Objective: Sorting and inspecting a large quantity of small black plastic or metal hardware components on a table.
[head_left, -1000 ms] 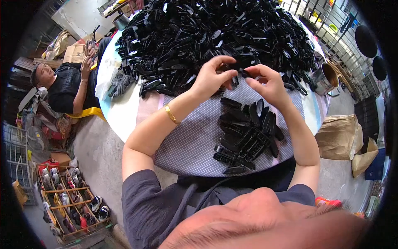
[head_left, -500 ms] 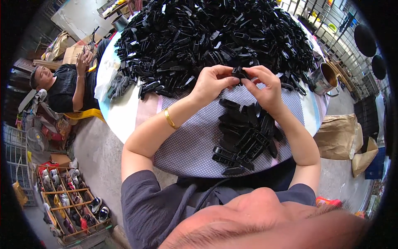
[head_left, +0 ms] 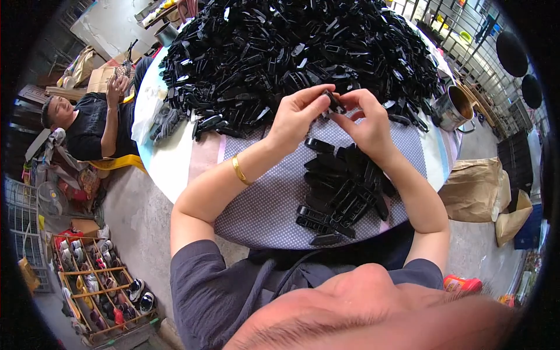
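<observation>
Bottom of frame: the person's own head and grey shirt, forearms running up toward centre. Gold bangle (head_left: 240,170) on the left wrist.

Centre, just below the hands: small stack of black plastic clips (head_left: 341,189) lying on a dotted grey cloth (head_left: 265,204) that covers the near edge of the round table (head_left: 175,169). The stack sits under and slightly right of the right forearm, not touching either hand.

Upper centre: left hand (head_left: 296,116) and right hand (head_left: 367,122) are brought together over the cloth, fingertips meeting. Both pinch one small black clip (head_left: 335,101) between them; left thumb and forefinger on its left end, right fingers on its right end. The clip is held up off the table, just in front of the big pile.

Behind the hands: large heap of black clips (head_left: 291,52) filling the upper half of the table, near edge just beyond the fingertips.

Right, at table rim: metal mug (head_left: 452,108). Lower right on the floor: brown paper bags (head_left: 475,189).

Left of frame: another person (head_left: 93,125) in a black top, seated low. Lower left: wooden crate of small items (head_left: 96,286).
</observation>
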The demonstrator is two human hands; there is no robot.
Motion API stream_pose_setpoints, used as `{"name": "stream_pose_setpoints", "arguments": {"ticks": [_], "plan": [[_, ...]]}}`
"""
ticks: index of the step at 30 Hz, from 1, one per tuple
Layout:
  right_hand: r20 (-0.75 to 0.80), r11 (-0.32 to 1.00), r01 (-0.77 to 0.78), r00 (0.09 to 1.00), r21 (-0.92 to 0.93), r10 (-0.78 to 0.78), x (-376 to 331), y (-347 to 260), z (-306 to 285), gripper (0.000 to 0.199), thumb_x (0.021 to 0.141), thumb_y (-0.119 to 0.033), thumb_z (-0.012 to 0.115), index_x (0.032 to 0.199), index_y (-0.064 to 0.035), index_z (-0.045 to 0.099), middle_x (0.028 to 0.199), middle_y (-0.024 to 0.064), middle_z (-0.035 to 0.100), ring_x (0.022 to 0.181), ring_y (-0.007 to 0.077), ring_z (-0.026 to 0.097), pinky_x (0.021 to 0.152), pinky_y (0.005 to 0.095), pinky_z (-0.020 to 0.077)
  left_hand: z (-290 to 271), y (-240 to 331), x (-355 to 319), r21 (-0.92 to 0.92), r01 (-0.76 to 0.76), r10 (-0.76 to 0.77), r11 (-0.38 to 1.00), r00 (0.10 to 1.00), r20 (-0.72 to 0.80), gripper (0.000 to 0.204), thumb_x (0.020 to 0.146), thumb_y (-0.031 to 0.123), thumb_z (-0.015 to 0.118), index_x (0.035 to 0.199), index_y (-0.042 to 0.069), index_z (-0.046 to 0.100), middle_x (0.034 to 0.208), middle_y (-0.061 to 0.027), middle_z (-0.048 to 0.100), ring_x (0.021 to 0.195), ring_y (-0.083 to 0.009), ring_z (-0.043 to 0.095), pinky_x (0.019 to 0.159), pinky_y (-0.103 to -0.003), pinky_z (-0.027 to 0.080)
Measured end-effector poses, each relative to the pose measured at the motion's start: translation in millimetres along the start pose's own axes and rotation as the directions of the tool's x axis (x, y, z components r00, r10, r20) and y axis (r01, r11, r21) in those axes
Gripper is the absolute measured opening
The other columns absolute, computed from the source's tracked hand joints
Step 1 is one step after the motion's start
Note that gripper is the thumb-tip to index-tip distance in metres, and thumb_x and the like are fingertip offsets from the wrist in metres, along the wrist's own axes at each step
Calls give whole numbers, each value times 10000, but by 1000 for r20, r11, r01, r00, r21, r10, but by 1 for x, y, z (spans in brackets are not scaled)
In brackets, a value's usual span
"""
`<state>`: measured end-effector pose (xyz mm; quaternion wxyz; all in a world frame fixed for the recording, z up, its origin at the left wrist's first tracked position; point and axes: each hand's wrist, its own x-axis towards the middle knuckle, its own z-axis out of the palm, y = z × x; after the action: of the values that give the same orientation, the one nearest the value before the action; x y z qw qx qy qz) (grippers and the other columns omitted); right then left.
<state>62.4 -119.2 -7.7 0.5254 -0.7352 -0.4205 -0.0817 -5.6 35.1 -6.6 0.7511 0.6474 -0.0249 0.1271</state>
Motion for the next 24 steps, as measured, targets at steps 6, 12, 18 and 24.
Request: {"name": "stream_pose_setpoints", "arguments": {"ticks": [6,12,18,24], "plan": [[239,948,-214,958,236,157,1,5,-3,313,790,-134,653,1058,8,574,889,63,616,756,85,559,645,224,465,-5,0,3,-168,-8,29,986,992,121,250,874,51,523,1108,-20,578,1057,-98,609,939,-151,576,859,-257,448],[166,999,43,985,-6,-41,-3,-1,-5,259,743,-154,693,945,-6,626,757,120,606,633,174,581,561,259,455,-7,3,1,-89,-23,35,996,990,138,228,856,19,528,1066,-31,599,1002,-97,626,921,-141,578,854,-257,451],[285,965,-16,954,-263,93,22,7,-72,268,686,-78,703,940,-23,640,848,87,608,703,132,587,590,243,461,6,27,-10,378,-218,70,900,927,367,261,791,53,628,1051,36,629,901,-60,659,763,-109,590,696,-254,480],[65,589,-191,920,-785,386,24,75,-118,219,730,-36,528,927,-55,623,853,106,615,826,278,596,719,350,472,11,21,-8,539,-452,21,710,780,626,296,756,95,651,1050,66,623,899,-61,638,893,-206,539,804,-329,440]]}}
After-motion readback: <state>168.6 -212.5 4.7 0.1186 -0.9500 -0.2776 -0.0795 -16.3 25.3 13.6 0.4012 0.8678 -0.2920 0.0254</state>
